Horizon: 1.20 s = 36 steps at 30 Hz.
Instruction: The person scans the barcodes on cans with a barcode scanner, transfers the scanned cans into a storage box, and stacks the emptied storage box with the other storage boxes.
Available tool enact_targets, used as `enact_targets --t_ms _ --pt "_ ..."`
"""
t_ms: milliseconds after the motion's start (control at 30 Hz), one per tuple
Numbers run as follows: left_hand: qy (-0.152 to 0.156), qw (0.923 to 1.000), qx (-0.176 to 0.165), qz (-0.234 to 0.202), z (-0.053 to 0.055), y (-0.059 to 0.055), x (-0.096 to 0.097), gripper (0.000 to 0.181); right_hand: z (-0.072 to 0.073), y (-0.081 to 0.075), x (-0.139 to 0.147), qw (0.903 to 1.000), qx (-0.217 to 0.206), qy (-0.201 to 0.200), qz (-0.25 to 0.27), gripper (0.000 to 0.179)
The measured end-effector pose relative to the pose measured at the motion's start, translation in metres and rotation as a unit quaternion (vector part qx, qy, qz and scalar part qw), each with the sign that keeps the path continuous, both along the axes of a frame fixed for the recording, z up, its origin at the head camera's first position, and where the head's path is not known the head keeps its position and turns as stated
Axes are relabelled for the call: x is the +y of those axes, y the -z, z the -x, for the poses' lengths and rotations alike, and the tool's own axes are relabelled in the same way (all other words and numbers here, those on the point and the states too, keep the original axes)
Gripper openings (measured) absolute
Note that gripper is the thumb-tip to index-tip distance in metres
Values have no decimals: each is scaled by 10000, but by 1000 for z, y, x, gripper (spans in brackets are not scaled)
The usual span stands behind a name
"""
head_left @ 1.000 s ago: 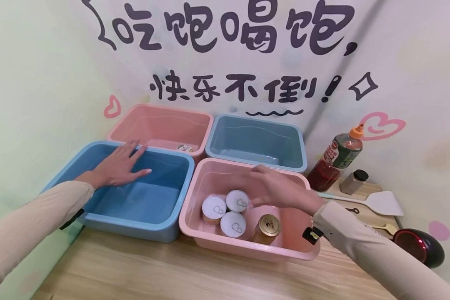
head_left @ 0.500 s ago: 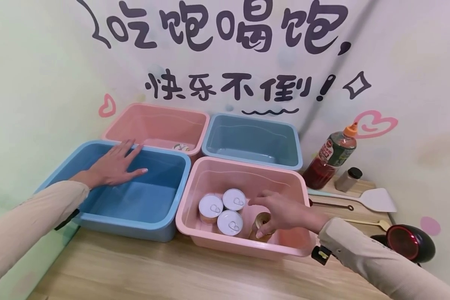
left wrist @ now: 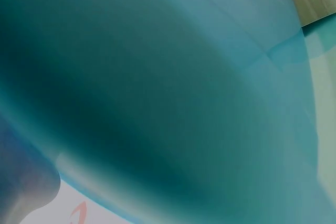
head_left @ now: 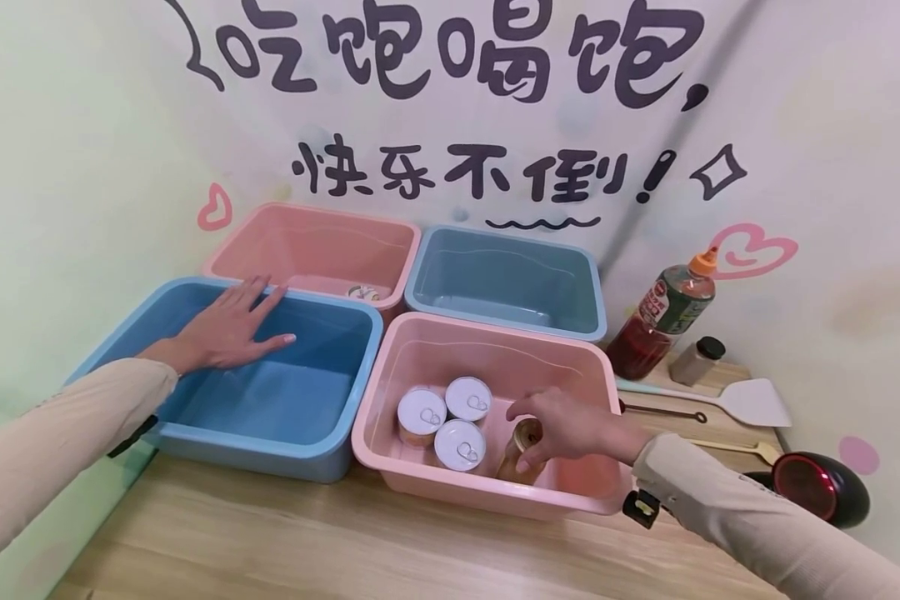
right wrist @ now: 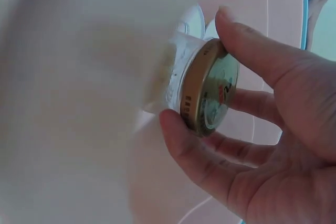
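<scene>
My right hand point(head_left: 566, 429) reaches down into the near pink bin point(head_left: 487, 327), its thumb and fingers curled round the lid of a glass jar point(head_left: 522, 454). The right wrist view shows the jar's gold lid point(right wrist: 202, 90) between the fingers; the lower part of the jar is blurred. Left of it stand three cans with white pull-tab tops, among them a front can point(head_left: 460, 446). My left hand point(head_left: 225, 329) lies with straight, spread fingers over the near blue bin point(head_left: 270, 408), fingertips at its far rim. In the left wrist view the blue bin wall point(left wrist: 157, 103) fills most of the frame.
Behind stand another pink bin point(head_left: 330, 237) with a can point(head_left: 363, 292) in it and another blue bin point(head_left: 506, 271). To the right are a sauce bottle point(head_left: 663, 317), a small black-capped jar point(head_left: 697, 360), a white spatula point(head_left: 753, 400) and a black-and-red rounded object point(head_left: 817, 490).
My right hand has moved down and toward the front of the pink bin, and its fingers have come round the jar's lid. The left hand has stayed in place.
</scene>
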<state>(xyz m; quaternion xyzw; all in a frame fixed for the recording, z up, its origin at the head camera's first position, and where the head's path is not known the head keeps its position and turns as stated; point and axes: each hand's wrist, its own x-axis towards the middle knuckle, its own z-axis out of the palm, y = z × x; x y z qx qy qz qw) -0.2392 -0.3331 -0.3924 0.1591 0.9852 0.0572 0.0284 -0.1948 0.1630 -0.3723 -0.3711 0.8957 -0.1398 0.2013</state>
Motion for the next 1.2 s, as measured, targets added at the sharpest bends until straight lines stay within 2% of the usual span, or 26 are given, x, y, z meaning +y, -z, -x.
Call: enact_targets --t_ms 233,600,867,1000,1133,1200 --pt "7 10000 14 -15 1 0 -1 92 3 -3 1 10000 26 -32 -69 52" --pt "-6 10000 8 3 1 -1 0 92 0 3 -4 9987 103 502 -22 23" --pt "4 9999 61 -116 0 1 -2 92 -7 3 -2 9987 208 446 87 21" --pt "16 9999 60 -94 0 1 -2 92 -7 -9 3 9967 680 362 267 23" --pt "-9 10000 8 -41 -1 -1 0 91 -4 -35 15 9879 1392 269 631 28" --pt "-37 10000 -10 -12 -1 -1 0 91 -3 -50 23 9831 1609 316 813 30"
